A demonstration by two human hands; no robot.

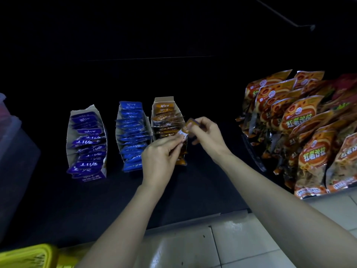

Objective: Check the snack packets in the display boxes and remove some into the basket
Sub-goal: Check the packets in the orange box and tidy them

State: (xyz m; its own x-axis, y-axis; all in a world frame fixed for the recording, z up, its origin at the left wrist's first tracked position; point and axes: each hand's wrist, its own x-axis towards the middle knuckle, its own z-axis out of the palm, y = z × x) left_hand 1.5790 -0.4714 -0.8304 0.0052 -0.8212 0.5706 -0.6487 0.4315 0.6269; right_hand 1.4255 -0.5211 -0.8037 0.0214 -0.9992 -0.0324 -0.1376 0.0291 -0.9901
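Note:
Three open cardboard display boxes stand on a dark shelf: one with purple packets (86, 144), one with blue packets (133, 135), one with orange packets (166, 120). Both hands hold one small orange packet (187, 128) just in front of the orange box. My left hand (161, 157) pinches its lower end. My right hand (207, 132) pinches its upper end between thumb and fingers. A yellow basket (29, 256) shows at the bottom left corner.
Large orange snack bags (307, 136) fill the shelf at the right. A pale, blurred container (11, 120) sits at the far left. White floor tiles (193, 246) lie below the shelf edge. The area behind the boxes is dark.

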